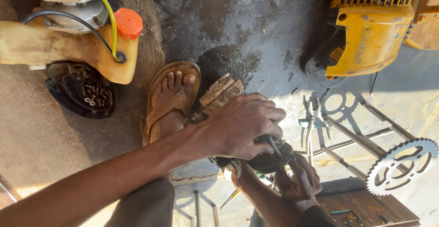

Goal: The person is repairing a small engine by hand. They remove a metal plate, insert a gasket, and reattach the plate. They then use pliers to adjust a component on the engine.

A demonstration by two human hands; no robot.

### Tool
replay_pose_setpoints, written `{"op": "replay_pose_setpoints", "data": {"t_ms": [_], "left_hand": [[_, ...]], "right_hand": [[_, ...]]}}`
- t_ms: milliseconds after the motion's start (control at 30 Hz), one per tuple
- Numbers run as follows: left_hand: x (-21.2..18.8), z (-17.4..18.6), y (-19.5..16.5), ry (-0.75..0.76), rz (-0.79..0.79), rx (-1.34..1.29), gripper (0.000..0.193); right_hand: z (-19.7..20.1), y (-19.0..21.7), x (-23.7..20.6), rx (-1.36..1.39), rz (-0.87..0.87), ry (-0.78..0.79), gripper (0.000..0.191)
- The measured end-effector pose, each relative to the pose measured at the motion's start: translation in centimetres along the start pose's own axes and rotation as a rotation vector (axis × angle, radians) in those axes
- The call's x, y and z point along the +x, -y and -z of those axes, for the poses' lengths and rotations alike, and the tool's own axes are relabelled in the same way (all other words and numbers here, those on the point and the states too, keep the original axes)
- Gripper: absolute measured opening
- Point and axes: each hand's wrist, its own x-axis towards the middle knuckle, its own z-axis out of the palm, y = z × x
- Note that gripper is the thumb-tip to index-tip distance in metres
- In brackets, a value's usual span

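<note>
My left hand (244,125) is clamped over a dark, greasy engine part (274,158) that rests on a worn wooden block (222,92) on the oily floor. My right hand (299,181) sits just below and to the right of the part, fingers curled against its underside; whether it holds a tool is hidden. A green-handled screwdriver (233,197) lies under my forearm. My sandalled foot (171,99) is planted beside the block.
A yellow fuel tank with an orange cap (129,23) and a black cover holding screws (87,94) lie upper left. A yellow engine housing (370,30) sits upper right. A toothed sprocket (402,165), metal rods and pliers (311,124) lie at right.
</note>
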Motion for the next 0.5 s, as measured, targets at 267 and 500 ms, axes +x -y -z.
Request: {"op": "replay_pose_setpoints", "data": {"t_ms": [267,500], "left_hand": [[-0.7,0.3,0.4,-0.075,0.009,0.022,0.021],[-0.6,0.2,0.3,-0.07,0.007,0.044,0.018]], "right_hand": [[0.3,1.1,2.8,0.089,0.109,0.053,0.045],[0.3,0.5,3.9,0.126,0.21,0.057,0.046]]}}
